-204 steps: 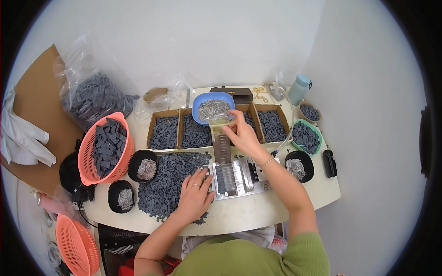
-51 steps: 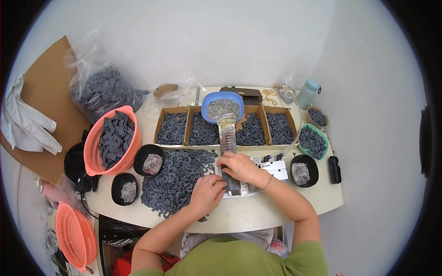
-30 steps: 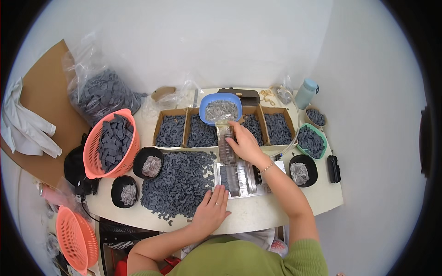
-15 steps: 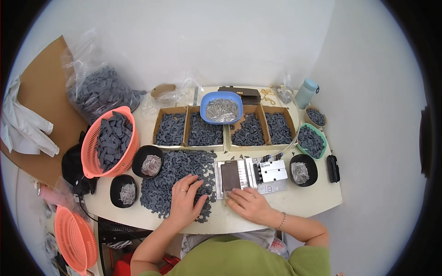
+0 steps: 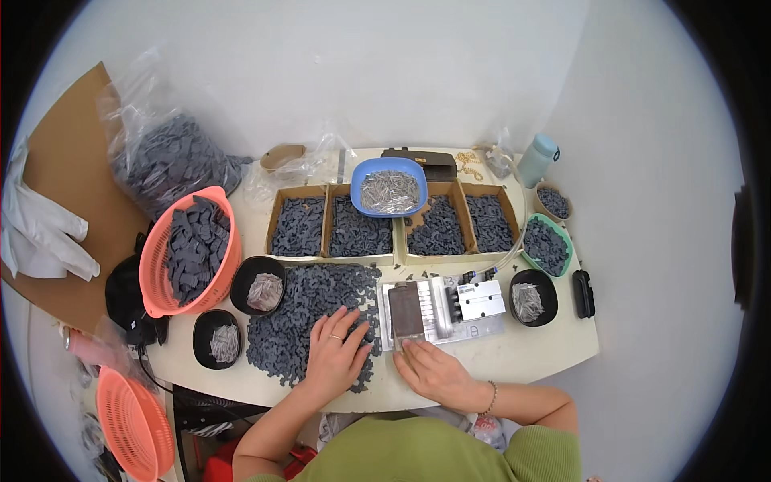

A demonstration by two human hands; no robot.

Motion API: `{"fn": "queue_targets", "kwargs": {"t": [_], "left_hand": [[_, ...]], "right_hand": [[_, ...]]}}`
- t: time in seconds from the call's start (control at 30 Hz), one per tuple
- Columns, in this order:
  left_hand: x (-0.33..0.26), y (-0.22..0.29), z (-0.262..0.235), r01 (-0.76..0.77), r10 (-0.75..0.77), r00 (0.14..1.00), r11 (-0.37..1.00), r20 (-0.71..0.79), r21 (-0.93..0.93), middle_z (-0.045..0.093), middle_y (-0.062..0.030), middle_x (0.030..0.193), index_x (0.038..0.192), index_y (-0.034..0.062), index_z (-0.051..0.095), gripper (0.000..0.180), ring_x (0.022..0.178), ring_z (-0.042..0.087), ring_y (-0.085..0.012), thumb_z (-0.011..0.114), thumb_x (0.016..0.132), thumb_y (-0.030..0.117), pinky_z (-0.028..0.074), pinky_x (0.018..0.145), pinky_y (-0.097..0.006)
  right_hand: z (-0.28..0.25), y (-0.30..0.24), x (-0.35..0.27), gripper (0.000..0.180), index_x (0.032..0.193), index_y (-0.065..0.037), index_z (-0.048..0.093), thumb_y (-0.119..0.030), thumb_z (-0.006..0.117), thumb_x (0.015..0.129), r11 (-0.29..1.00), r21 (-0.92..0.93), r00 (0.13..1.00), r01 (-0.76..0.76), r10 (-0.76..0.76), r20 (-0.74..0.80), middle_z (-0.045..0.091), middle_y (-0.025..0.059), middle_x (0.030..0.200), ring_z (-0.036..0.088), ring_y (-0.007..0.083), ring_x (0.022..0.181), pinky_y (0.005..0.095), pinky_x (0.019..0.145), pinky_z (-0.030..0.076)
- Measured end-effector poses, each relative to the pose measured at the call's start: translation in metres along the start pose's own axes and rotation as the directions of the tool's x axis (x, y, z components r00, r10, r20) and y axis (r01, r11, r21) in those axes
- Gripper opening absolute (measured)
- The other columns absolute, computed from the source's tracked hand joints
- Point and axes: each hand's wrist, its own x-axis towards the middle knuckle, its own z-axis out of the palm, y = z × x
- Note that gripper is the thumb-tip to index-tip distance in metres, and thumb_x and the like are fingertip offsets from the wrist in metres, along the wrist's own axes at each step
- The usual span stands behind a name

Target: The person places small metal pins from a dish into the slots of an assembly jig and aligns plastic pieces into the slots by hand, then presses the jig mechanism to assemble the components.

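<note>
While the left hand (image 5: 336, 353) lies with fingers spread on the dark-piece pile (image 5: 309, 317), the right hand (image 5: 434, 371), fingers flat, touches the metal jig (image 5: 440, 309); four cardboard trays (image 5: 299, 226), three black bowls (image 5: 259, 285)

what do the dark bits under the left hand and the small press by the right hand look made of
Dark pieces: matte grey-blue, dull, with no glint, likely plastic or rubber; too small to be sure. Small press: silvery blocks and plates with a bright sheen, probably bare metal. The left hand lies flat on the pieces; the right hand touches the press's near edge.
</note>
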Motion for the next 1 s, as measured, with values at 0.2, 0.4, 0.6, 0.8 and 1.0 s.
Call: {"fn": "queue_targets", "kwargs": {"t": [0.2,0.4,0.6,0.8,1.0], "left_hand": [[-0.003,0.009,0.009,-0.039,0.039,0.999,0.999,0.020,-0.008,0.056,-0.0120,0.123,0.112,0.0036,0.062,0.034,0.122,0.047,-0.0309,0.068,0.081,0.016,0.034,0.101,-0.047],[0.013,0.025,0.029,-0.179,0.178,0.984,0.982,0.029,0.056,0.061,-0.0144,0.117,0.103,-0.0022,0.065,0.028,0.113,0.055,-0.0312,0.066,0.080,0.012,0.044,0.094,-0.042],[0.017,0.026,0.052,-0.214,0.213,0.977,0.967,0.025,0.136,0.062,-0.0216,0.113,0.101,-0.0072,0.064,0.029,0.106,0.061,-0.0327,0.061,0.076,0.007,0.050,0.088,-0.040],[0.028,0.036,0.046,-0.229,0.190,0.967,0.939,0.167,0.257,0.061,-0.0259,0.109,0.096,-0.0084,0.062,0.030,0.100,0.062,-0.0331,0.060,0.070,0.006,0.052,0.084,-0.036],[0.054,0.045,0.034,-0.302,0.179,0.905,0.909,0.385,0.287,0.066,-0.0167,0.076,0.071,-0.0007,0.065,0.010,0.074,0.067,-0.0276,0.061,0.065,0.007,0.054,0.063,-0.035]], "right_hand": [[0.022,0.037,0.005,0.033,0.106,-0.014,0.062,-0.014,0.064,0.073,0.978,0.206,0.924,-0.041,0.115,-0.365,0.065,0.0004,0.098,0.058,0.0166,0.094,0.0351,0.083,0.046],[0.025,0.120,0.073,0.031,0.114,-0.005,0.056,-0.012,0.065,0.085,0.708,0.655,0.739,-0.263,0.585,-0.335,0.060,0.0116,0.090,0.057,0.0287,0.082,0.0378,0.072,0.046],[0.074,0.156,0.088,0.050,0.135,-0.003,0.039,-0.010,0.059,0.090,0.462,0.815,0.770,-0.349,0.637,-0.031,0.060,0.0178,0.111,0.060,0.0287,0.099,0.0369,0.086,0.049],[0.063,0.160,0.067,0.057,0.137,-0.003,0.037,-0.014,0.062,0.087,0.560,0.706,0.835,-0.434,0.544,0.081,0.058,0.0235,0.107,0.056,0.0389,0.105,0.0433,0.091,0.045],[0.053,0.233,-0.007,0.015,0.095,-0.009,0.068,-0.011,0.059,0.084,0.659,0.380,0.713,-0.649,0.701,0.002,0.068,0.0150,0.088,0.065,0.0336,0.085,0.0443,0.074,0.052]]}}
